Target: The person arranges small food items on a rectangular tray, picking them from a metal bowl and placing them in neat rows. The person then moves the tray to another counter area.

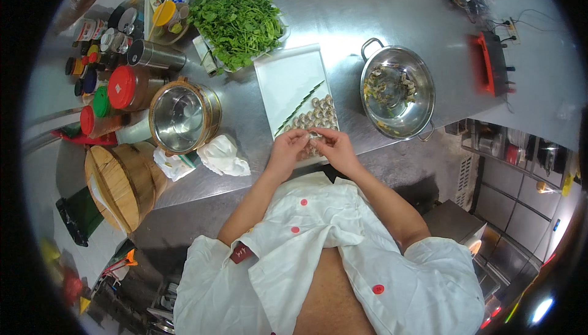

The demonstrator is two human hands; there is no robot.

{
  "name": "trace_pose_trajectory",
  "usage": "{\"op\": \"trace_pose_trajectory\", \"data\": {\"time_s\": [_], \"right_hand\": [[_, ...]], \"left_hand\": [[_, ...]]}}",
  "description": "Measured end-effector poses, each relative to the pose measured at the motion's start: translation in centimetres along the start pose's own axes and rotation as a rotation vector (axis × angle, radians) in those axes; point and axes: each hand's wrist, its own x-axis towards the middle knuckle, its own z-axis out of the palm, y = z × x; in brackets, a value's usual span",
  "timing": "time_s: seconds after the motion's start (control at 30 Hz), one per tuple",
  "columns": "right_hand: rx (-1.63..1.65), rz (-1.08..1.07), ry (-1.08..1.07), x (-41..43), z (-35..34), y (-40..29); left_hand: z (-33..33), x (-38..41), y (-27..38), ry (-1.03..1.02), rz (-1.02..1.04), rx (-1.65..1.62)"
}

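My left hand (290,148) and my right hand (337,146) meet over the near end of a white rectangular tray (288,78), their fingertips pinching one small pale, shell-like piece (314,135) between them. Rows of similar small brownish rounded pieces (317,117) lie on the tray's near right part. A thin dark green strip (298,107) runs diagonally across the tray beside them; the far left part is bare white. My hands partly hide the pieces at the near edge. What exactly the pieces are is too small to tell.
Right of the tray stands a two-handled steel basin (397,92) with food scraps. Leafy green herbs (236,22) fill a container at the back left. A round wood-rimmed steel pot (179,117), crumpled white cloths (223,156), lidded jars (123,87) and a wooden tub (126,183) stand left.
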Motion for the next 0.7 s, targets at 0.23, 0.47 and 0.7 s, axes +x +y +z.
{"op": "trace_pose_trajectory", "data": {"time_s": [0.23,0.47,0.7], "right_hand": [[-0.371,-0.092,0.101,0.7,0.0,-0.8],[-0.788,-0.367,0.119,3.6,-1.0,-2.6],[-0.761,-0.074,0.265,7.8,0.0,-0.9]], "left_hand": [[0.0,0.9,0.9,0.107,0.081,0.273],[0.7,2.7,4.2,0.153,0.455,0.924],[-0.2,5.6,4.8,0.162,0.433,0.931]]}}
